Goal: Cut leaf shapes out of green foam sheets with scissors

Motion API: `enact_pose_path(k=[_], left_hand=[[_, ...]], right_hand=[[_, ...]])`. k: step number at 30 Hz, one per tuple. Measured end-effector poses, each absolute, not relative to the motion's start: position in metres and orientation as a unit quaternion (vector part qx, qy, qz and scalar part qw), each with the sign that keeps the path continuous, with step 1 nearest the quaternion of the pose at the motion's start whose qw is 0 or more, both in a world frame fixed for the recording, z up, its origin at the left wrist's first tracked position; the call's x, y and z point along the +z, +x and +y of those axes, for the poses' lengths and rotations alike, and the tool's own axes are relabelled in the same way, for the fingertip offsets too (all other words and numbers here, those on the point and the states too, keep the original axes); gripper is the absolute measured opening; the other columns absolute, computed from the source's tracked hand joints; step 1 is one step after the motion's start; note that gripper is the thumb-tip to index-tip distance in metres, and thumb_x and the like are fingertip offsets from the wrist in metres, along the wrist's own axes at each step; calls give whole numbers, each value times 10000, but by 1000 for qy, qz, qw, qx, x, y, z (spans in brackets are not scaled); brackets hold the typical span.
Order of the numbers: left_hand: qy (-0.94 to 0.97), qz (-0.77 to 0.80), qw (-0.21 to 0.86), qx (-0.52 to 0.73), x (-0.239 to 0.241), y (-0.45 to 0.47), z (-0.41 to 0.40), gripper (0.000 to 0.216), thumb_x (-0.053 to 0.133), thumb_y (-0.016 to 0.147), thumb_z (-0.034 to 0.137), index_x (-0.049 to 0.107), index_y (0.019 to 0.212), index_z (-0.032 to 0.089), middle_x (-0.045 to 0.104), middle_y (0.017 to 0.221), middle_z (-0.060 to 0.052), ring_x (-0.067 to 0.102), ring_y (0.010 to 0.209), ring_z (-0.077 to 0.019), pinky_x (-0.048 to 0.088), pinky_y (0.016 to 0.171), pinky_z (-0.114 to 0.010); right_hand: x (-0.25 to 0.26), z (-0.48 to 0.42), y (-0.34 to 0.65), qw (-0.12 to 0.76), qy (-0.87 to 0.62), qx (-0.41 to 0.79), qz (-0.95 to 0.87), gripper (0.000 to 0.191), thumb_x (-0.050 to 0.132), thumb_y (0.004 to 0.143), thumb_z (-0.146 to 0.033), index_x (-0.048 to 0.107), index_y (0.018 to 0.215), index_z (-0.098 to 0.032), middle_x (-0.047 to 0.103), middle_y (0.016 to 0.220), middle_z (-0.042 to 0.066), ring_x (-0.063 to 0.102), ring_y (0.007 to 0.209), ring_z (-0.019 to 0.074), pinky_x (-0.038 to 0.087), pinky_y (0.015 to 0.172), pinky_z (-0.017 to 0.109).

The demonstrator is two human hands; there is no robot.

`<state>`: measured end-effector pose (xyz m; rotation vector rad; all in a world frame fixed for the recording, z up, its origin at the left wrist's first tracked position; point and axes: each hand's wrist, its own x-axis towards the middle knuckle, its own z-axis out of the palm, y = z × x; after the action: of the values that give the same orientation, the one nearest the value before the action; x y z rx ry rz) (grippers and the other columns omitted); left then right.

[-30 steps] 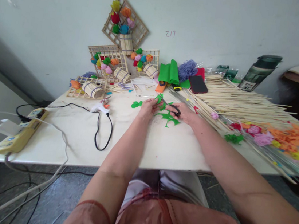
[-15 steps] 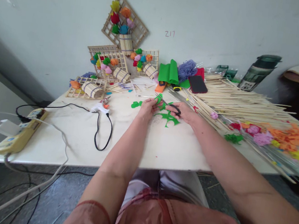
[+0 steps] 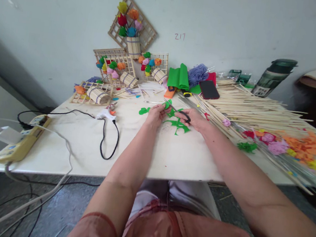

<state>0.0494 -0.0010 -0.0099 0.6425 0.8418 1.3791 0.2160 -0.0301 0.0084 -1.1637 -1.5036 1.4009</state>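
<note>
My left hand [image 3: 157, 114] pinches a small piece of green paper or felt [image 3: 168, 103] over the middle of the table. Black-handled scissors [image 3: 186, 117] are in my right hand [image 3: 193, 119], with their blades reaching left to the green piece. Whether the blades are parted is too small to make out. Cut green scraps [image 3: 180, 127] lie on the table below my hands. To the left of my left hand rest rounded green cut-outs [image 3: 144, 111].
A white glue gun [image 3: 106, 113] with a black cord lies at left, near a yellow power strip [image 3: 23, 143]. Flower-decorated lattice frames [image 3: 98, 94] stand behind. Green rolls [image 3: 179, 76], a phone [image 3: 209, 90], wooden sticks [image 3: 258, 108] and a bottle [image 3: 274, 78] occupy the back and right.
The green piece at the scissor tips has shifted slightly in my left fingers. Both hands stay in nearly the same place.
</note>
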Motion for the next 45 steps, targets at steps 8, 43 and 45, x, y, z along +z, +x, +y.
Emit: enact_pose_path(k=[8,43,45], left_hand=[[278,362,637,621,-10,49,0,78,642,776,123,585,730,149,692,707,-37,719,820,-175,533,915,-346],[305,372,655,583,-5,48,-5,115,667,778,111,577,711,137,693,713,-48,717,830,-184,564,869,-355],[304,375,663,572,-4,48,-6,114,676,772,113,580,718,138,697,722,-54,716,837,-187,566,877,-363]], right_hand=[[8,-30,216,367,-457,557,-588,334,762,770,-347,552,613,-141,472,452,-37,350,319,24,222,276,159],[3,-26,219,385,-437,574,-576,343,802,704,-369,558,618,-145,468,429,-45,343,304,30,211,276,174],[3,-26,219,391,-436,568,-578,331,799,709,-360,561,625,-146,469,429,-46,345,305,31,213,278,173]])
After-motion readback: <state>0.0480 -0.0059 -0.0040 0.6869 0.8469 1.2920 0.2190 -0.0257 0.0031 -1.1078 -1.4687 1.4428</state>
